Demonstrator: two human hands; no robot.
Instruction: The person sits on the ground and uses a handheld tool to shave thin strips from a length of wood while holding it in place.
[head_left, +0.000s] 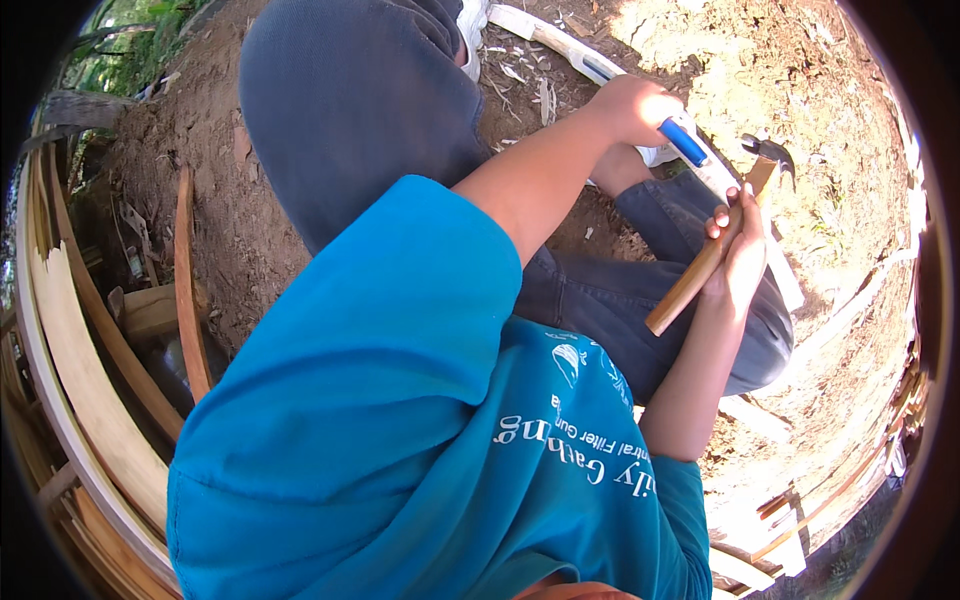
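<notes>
My left hand (637, 110) is closed round a chisel; its blue handle (684, 142) sticks out of the fist toward the right. The chisel lies along a long, pale piece of wood (545, 33), which runs slantwise past my legs. My hand hides part of the chisel, and the contact of its tip with the wood is hard to make out. Wrapped round a claw hammer's wooden handle (695, 275) is my right hand (740, 245). The dark hammer head (768, 152) points up and away, right of the chisel handle and apart from it.
My bent legs (360, 110) in dark trousers surround the work, with a white shoe (472, 38) near the wood's far end. Wood shavings (546, 100) litter the brown dirt ground (840, 90). Long boards (95, 360) are stacked at the left, beside a thin upright strip (186, 280).
</notes>
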